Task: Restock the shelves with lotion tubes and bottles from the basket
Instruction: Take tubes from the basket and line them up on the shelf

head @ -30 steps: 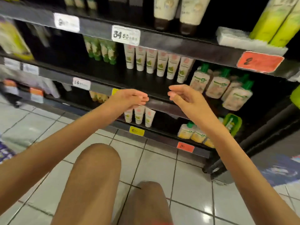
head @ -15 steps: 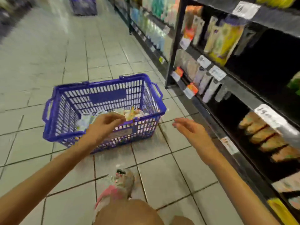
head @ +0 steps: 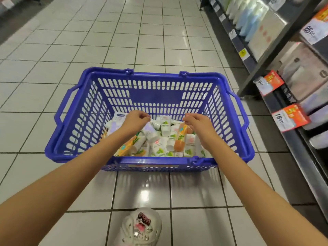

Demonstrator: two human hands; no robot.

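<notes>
While two hands (head: 166, 122) hover empty, fingers curled, one basket (head: 156, 96) holds many tubes (head: 166, 126).

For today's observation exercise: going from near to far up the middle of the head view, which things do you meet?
White shoe → blue basket's near rim → lotion tubes → basket's far wall → tiled floor.

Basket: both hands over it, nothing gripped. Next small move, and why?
Probably lower the right hand onto the orange tube just below it and close. Both it and the left hand hover empty above the loose tubes in the blue basket, so nothing is ready to shelve.
</notes>
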